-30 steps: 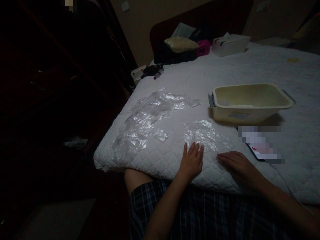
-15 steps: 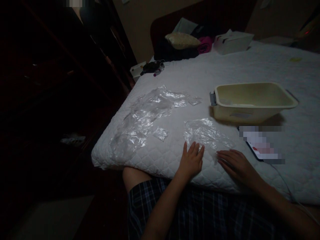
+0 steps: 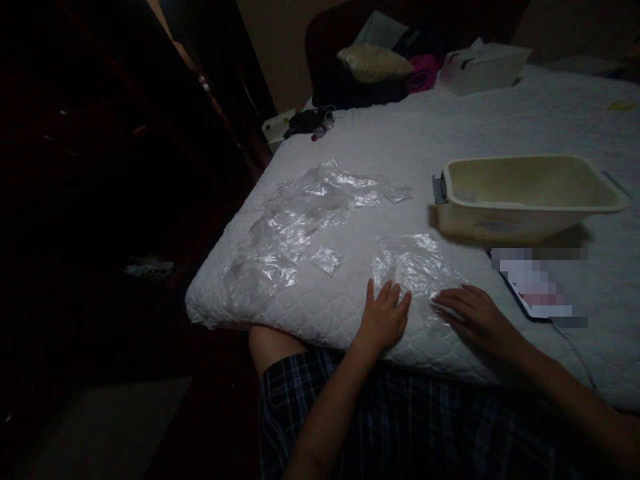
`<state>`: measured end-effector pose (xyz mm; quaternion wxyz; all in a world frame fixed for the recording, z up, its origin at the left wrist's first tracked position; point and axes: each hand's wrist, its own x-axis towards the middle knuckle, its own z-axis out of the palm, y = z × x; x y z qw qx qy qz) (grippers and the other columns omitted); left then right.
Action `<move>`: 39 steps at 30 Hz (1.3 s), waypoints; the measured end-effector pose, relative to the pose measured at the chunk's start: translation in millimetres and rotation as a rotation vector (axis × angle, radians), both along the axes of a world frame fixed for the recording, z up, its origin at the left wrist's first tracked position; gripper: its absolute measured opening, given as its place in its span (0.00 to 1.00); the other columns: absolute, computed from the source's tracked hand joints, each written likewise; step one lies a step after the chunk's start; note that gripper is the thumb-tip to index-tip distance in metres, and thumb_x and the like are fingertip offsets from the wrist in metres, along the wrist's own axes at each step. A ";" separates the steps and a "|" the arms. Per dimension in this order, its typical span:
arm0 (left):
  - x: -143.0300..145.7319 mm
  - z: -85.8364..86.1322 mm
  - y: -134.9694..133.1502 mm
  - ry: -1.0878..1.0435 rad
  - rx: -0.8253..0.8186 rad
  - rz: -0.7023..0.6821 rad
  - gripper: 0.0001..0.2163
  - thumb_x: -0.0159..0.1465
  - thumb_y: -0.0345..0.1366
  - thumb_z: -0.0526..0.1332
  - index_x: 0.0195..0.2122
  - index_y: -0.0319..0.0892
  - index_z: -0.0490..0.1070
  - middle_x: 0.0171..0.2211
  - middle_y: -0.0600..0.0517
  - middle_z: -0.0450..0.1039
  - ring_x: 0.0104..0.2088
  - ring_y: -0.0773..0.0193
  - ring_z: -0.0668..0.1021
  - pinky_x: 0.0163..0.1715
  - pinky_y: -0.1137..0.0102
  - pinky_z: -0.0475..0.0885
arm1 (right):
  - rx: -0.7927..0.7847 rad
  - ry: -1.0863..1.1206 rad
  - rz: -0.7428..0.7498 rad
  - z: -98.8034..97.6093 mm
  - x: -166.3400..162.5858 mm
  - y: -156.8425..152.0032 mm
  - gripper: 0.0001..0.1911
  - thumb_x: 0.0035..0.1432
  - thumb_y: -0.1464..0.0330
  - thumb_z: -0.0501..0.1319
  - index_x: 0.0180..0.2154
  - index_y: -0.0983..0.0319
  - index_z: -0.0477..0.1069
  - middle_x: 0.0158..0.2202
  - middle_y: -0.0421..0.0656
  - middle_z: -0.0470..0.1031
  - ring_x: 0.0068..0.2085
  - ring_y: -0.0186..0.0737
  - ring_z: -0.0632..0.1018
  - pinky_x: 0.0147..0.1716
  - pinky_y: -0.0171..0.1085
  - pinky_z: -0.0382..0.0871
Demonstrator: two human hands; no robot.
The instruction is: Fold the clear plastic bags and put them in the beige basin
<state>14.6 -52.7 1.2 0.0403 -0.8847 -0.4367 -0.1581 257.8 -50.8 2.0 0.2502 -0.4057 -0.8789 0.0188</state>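
A clear plastic bag (image 3: 415,260) lies spread on the white quilted bed in front of me. My left hand (image 3: 386,313) rests palm down at the bag's near left edge, its fingers spread. At the bag's near right side is my right hand (image 3: 475,320), fingers stretched out close together and touching the plastic; its thumb is mostly hidden. Left of these, more crumpled clear plastic bags (image 3: 300,213) cover the bed, with a small folded one (image 3: 326,260) apart from them.
A cream plastic tub (image 3: 540,223) with grey side clips stands beyond my right hand. Closer in lies a phone (image 3: 530,287) with a cable. Farther back are a white box (image 3: 485,70), a beige pillow (image 3: 375,63) and a magenta bundle (image 3: 423,73). The bed's edge drops off at left.
My view has shifted slightly, moving the bed items right in the picture. More plastic now shows below my right fingertips. My left hand stays nearly still on the bag's edge.
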 end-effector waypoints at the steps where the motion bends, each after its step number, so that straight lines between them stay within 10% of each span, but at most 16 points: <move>1: -1.9 0.4 -0.2 -0.002 -0.001 -0.004 0.19 0.66 0.37 0.50 0.58 0.43 0.60 0.57 0.44 0.64 0.60 0.51 0.62 0.60 0.41 0.49 | 0.001 0.001 0.006 0.2 -2.2 -0.3 0.14 0.61 0.67 0.54 0.48 0.57 0.69 0.44 0.46 0.76 0.46 0.43 0.75 0.52 0.49 0.60; 25: -8.3 -2.6 -2.2 0.017 -0.005 -0.076 0.19 0.68 0.36 0.47 0.60 0.44 0.58 0.61 0.46 0.59 0.64 0.55 0.56 0.61 0.45 0.50 | 0.010 0.191 -0.495 10.0 -59.6 8.5 0.10 0.58 0.58 0.56 0.33 0.58 0.65 0.24 0.42 0.71 0.29 0.44 0.73 0.41 0.48 0.61; 39: -8.9 -3.2 -2.1 -0.004 -0.011 -0.080 0.19 0.68 0.37 0.47 0.59 0.44 0.58 0.61 0.46 0.59 0.64 0.54 0.56 0.61 0.45 0.50 | 0.127 0.008 -0.402 3.8 -66.9 14.8 0.13 0.62 0.66 0.52 0.43 0.60 0.73 0.45 0.50 0.74 0.47 0.49 0.72 0.53 0.55 0.52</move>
